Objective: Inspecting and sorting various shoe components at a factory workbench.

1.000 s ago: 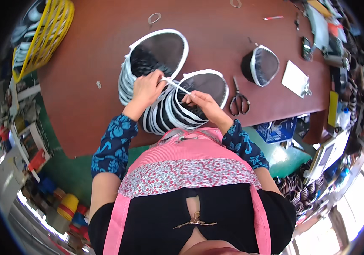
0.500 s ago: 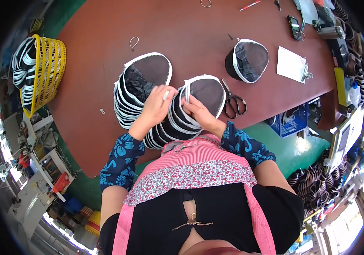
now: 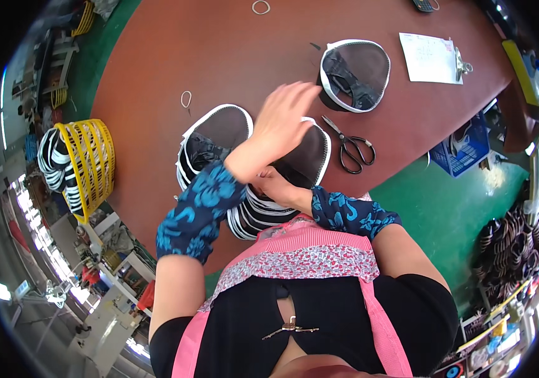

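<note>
Two stacks of black shoe uppers with white edging lie at the table's near side. The left stack [image 3: 228, 129] is partly covered by my left forearm, the right stack [image 3: 310, 151] by both hands. My left hand [image 3: 282, 120] is raised above the right stack, fingers stretched out, with nothing in it. Lower down, my right hand [image 3: 277, 188] has its fingers curled at the edge of the right stack's top upper; its fingertips are partly hidden beside my left wrist. Farther off stands another upper [image 3: 367, 66], its dark lining showing.
Black-handled scissors [image 3: 350, 148] lie right of the stacks. A clipboard with paper [image 3: 430, 58] is at the far right. Elastic loops [image 3: 186, 99] rest on the brown table [image 3: 143, 82]. A yellow basket of uppers [image 3: 96, 164] stands left, a blue crate [image 3: 465, 148] right.
My left hand has lifted off the stacks and swung up and right, fingers now extended. My right hand has shifted slightly down and left on the right stack. The view has turned somewhat.
</note>
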Available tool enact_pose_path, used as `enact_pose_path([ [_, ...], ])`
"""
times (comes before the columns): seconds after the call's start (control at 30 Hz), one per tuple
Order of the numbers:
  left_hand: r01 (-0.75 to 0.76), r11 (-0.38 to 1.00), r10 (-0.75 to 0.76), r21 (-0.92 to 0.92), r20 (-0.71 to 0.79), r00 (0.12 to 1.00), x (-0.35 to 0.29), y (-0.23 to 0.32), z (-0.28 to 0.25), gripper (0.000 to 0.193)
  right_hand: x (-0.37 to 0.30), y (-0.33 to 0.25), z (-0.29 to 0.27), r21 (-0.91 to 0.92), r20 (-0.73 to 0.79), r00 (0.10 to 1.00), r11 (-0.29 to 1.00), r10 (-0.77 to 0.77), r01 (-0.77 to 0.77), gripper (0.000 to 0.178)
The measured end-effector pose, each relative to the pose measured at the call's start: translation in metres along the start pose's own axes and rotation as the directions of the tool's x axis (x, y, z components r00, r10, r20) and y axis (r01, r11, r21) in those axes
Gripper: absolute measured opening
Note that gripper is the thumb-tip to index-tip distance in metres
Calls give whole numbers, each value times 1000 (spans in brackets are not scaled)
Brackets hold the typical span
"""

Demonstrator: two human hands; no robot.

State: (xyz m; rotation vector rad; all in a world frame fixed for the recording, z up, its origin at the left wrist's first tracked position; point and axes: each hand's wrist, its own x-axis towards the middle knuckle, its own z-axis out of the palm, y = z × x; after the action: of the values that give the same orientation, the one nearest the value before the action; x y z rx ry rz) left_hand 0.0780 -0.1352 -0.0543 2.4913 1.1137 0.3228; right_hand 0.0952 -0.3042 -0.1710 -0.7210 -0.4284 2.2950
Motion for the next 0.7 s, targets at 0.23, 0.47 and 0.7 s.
enact_pose_path([
  [0.23, -190, 975, 129, 115, 403, 906, 74, -42, 89, 46, 15, -2, 8, 165, -105, 988, 981, 116, -97, 39],
  [0.47, 345, 34, -451, -938, 294, 843, -38, -96, -68, 48, 7, -35, 7, 284, -23, 980, 941, 197, -182, 44],
  [0.7, -313, -269, -835, -911, 58, 547, -165, -34, -105, 41, -6, -20, -24, 265, -58, 965, 936, 256, -232, 30],
])
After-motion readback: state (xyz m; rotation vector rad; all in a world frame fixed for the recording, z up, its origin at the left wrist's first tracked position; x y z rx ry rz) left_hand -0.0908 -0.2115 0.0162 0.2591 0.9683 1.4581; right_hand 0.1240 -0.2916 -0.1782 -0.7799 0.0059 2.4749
